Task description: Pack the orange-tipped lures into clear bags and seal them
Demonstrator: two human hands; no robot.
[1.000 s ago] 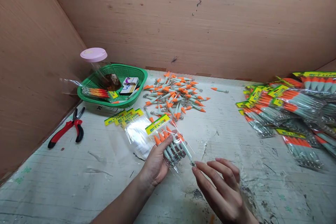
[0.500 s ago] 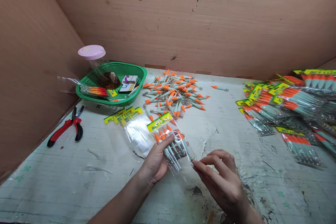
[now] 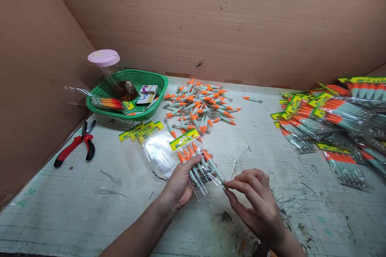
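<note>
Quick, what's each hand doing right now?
Left hand: closed, holding a clear bag with a yellow top.
Right hand: closed, pinching a lure at its hook end.

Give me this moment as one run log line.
Left hand: gripping clear bag of lures | Right hand: at one lure, hooked end | Nearby: loose lures, flat bags, green basket, pliers, filled bags

The pale table (image 3: 75,213) bears red-handled pliers (image 3: 70,149), a green basket (image 3: 163,87), loose lures (image 3: 199,105), flat bags (image 3: 157,150), filled packs (image 3: 340,114)
</note>
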